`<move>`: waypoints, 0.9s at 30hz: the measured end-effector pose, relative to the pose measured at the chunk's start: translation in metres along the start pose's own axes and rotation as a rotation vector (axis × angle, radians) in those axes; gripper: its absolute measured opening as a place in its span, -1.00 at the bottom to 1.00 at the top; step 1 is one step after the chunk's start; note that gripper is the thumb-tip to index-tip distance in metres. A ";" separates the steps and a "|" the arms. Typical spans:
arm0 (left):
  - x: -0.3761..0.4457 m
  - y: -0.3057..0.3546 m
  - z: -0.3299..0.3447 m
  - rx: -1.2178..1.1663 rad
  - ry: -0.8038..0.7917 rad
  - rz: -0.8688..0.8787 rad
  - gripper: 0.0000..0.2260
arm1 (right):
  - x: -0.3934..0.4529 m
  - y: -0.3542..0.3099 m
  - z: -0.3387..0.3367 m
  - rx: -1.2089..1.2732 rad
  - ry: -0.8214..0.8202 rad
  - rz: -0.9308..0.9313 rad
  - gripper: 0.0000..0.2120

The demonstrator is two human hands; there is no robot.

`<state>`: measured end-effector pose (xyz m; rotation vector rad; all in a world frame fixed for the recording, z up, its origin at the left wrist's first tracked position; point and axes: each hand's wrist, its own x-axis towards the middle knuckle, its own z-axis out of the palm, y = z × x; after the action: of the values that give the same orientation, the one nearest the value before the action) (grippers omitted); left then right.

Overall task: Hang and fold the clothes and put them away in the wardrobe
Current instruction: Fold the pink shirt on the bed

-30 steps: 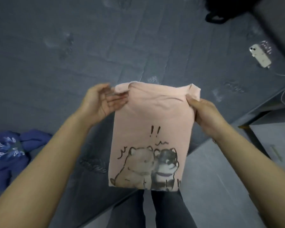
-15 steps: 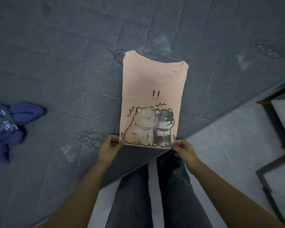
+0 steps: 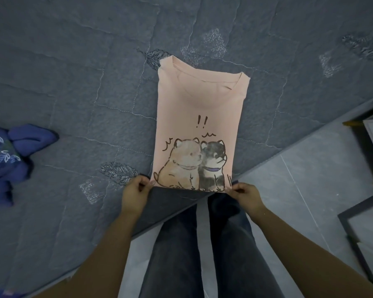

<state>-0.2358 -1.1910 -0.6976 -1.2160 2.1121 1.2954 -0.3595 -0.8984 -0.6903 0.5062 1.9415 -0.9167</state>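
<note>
One pink shirt (image 3: 199, 117) lies flat on the big grey bed cover (image 3: 73, 82). Its sides are folded in, so it looks like a long, thin shape. The neck end points away from the person, and the bottom end sits right at the edge of the bed, close to the person's legs.

There are two animals drawn on the shirt. One is a light tan puppy (image 3: 181, 163) and one is a dark puppy (image 3: 213, 164). They sit cheek to cheek. Two little exclamation marks (image 3: 202, 121) are drawn above them.

Two hands are on the shirt, one at each bottom corner. The left hand (image 3: 136, 193) pinches the bottom left corner, with its fingers curled round the cloth. The right hand (image 3: 244, 195) pinches the bottom right corner the same way, with its fingers curled too. Both arms are bare and reach out from the bottom of the view.

One more piece of clothing lies on the bed, far off to the left. It is a blue bundle (image 3: 11, 160) with white leaf shapes on it, all scrunched up. It does not touch the pink shirt.

The person stands on a grey tile floor (image 3: 299, 179) and wears dark jeans (image 3: 202, 254). Two legs show.
</note>
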 end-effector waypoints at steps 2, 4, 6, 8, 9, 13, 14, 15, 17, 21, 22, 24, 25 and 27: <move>0.006 0.009 0.001 -0.044 -0.074 -0.059 -0.85 | 0.001 -0.007 -0.001 -0.029 0.011 -0.016 -0.90; 0.015 0.023 -0.004 -0.187 -0.107 -0.140 -0.72 | 0.002 -0.023 -0.009 0.000 0.067 -0.128 -0.87; 0.030 0.047 -0.010 -0.323 -0.112 -0.174 -0.64 | 0.009 -0.049 -0.019 0.139 0.105 -0.228 -0.83; 0.054 0.079 -0.012 -0.448 -0.117 -0.167 -0.58 | 0.026 -0.079 -0.029 0.333 0.089 -0.191 -0.74; 0.068 0.096 -0.013 -0.504 -0.131 -0.152 -0.56 | 0.038 -0.094 -0.033 0.416 0.057 -0.149 -0.69; 0.129 0.159 -0.011 -0.623 -0.322 -0.116 -0.59 | 0.089 -0.154 -0.049 0.583 -0.184 -0.098 -0.64; 0.141 0.170 -0.011 -0.608 -0.355 -0.109 -0.61 | 0.101 -0.165 -0.052 0.592 -0.218 -0.115 -0.66; 0.152 0.179 -0.010 -0.617 -0.378 -0.112 -0.61 | 0.112 -0.176 -0.056 0.600 -0.247 -0.135 -0.67; 0.168 0.194 -0.007 -0.691 -0.401 -0.155 -0.56 | 0.133 -0.190 -0.060 0.604 -0.296 -0.154 -0.65; 0.185 0.205 0.004 -0.807 -0.279 -0.178 -0.66 | 0.154 -0.199 -0.062 0.596 -0.353 -0.112 -0.70; 0.186 0.205 0.006 -0.831 -0.258 -0.171 -0.69 | 0.154 -0.200 -0.061 0.608 -0.351 -0.105 -0.73; 0.182 0.204 0.008 -0.867 -0.229 -0.167 -0.72 | 0.150 -0.199 -0.060 0.652 -0.324 -0.103 -0.72; 0.178 0.204 0.008 -0.880 -0.225 -0.167 -0.72 | 0.147 -0.197 -0.060 0.681 -0.304 -0.109 -0.72; 0.168 0.207 0.005 -0.905 -0.238 -0.158 -0.72 | 0.135 -0.193 -0.061 0.738 -0.282 -0.131 -0.75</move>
<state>-0.4997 -1.2250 -0.7057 -1.3939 1.2199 2.2815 -0.5890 -0.9775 -0.7108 0.6244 1.3532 -1.7014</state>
